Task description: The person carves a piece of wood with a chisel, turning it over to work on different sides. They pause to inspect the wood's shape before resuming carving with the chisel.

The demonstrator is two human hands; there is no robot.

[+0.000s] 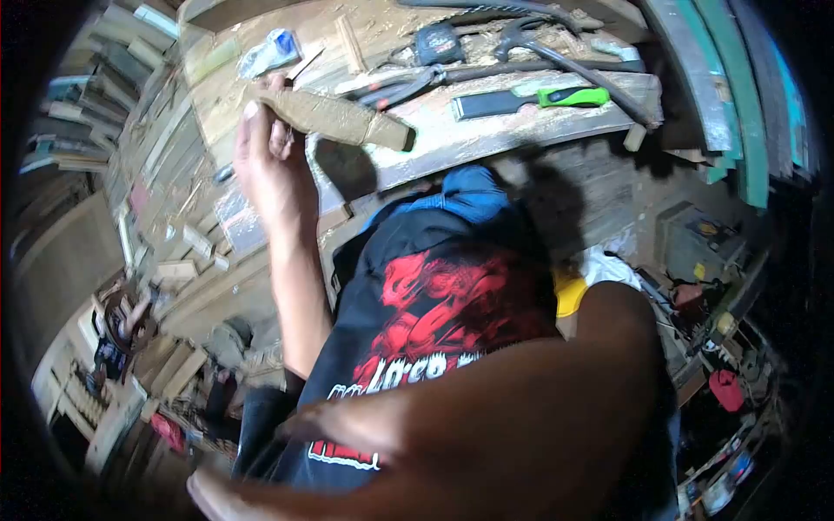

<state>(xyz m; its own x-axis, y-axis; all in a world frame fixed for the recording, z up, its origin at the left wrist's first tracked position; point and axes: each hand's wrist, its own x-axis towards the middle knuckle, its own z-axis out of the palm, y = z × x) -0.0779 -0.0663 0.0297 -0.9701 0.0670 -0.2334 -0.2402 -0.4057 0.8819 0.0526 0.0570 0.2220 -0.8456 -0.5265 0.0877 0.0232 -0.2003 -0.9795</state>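
Observation:
My left hand point(265, 169) is raised at the near side of the workbench point(434, 156), its fingers closed on one end of a carved wooden piece point(339, 120). The piece slants down to the right and has a notched band near its far end. My right hand point(373, 451) is large and blurred, close to the camera at the bottom, in front of the black shirt. Its thumb and fingers are spread apart with nothing visible between them; part of it lies outside the frame.
On the bench lie a chisel with a green handle point(573, 96), a hammer point(565, 65), a tape measure point(439, 43), a crumpled plastic bag point(271, 54) and wood shavings. Painted boards point(725, 104) stand at the right. Wood offcuts point(178, 269) lie at the left.

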